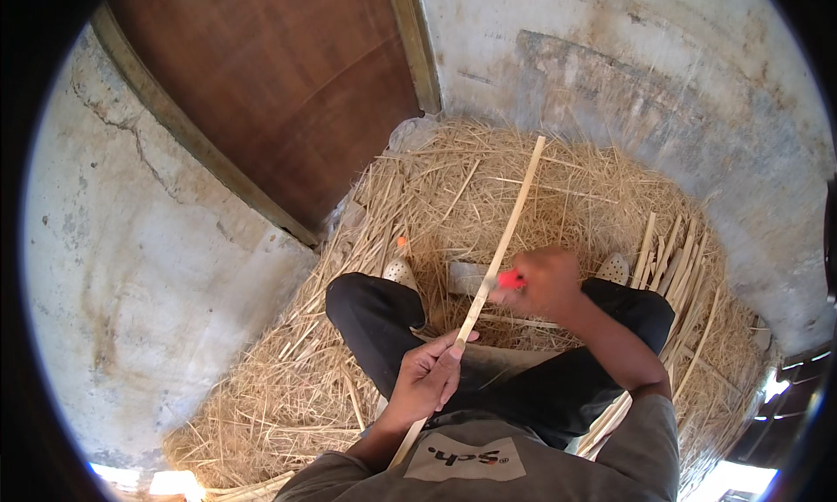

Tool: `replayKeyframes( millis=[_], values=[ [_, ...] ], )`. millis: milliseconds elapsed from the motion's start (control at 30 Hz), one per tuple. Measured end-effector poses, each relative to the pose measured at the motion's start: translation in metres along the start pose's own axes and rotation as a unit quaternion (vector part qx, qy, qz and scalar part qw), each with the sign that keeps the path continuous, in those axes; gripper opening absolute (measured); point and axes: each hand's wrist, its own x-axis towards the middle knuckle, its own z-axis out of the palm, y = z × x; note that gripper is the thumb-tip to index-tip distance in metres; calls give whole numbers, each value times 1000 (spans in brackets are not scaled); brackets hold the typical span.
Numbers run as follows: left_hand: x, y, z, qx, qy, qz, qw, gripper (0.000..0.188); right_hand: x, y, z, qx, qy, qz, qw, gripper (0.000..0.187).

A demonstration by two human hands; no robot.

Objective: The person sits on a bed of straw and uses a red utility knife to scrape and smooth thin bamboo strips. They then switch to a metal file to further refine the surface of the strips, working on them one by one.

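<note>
A long, pale bamboo strip (pixel 514 214) slants up and away from my lap, its lower end passing beneath my left forearm. My left hand (pixel 427 380) grips it near the middle, thumb on top. Closed around a small red-handled knife (pixel 510 280), my right hand (pixel 549 280) is beside the strip, just beyond my left hand. Motion smears the knife, and its short greyish blade seems to meet the strip's edge. I cannot tell how deep it bites.
Shavings and straw-like slivers (pixel 288 406) cover the floor around my legs. Split strips (pixel 680 262) lie bundled at right. A small wooden block (pixel 466 278) sits between my feet. A brown door (pixel 270 84) and stained walls (pixel 628 75) enclose the far side. An orange object (pixel 401 240) lies near my left shoe.
</note>
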Motion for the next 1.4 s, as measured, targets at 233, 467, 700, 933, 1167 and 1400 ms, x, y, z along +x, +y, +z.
replayKeyframes(
  millis=[233,467,700,933,1167,1400],
  values=[
    [0,-8,-2,-55,-19,9,998,36,13,25,-3,21,17,102,994,64],
    [3,-1,3,-77,3,2,997,33,13,20,5,-14,39,9,999,65],
    [-6,-4,0,-59,13,-6,998,32,4,7,13,-42,52,3,998,64],
    [-1,-10,-8,-97,-14,26,995,35,16,8,7,-31,40,-7,999,59],
    [-5,-8,-3,-83,-13,5,996,35,20,45,-1,-40,39,55,997,55],
    [-13,-8,1,-68,-31,-34,997,36,34,72,-12,-66,104,81,989,65]
  ],
)
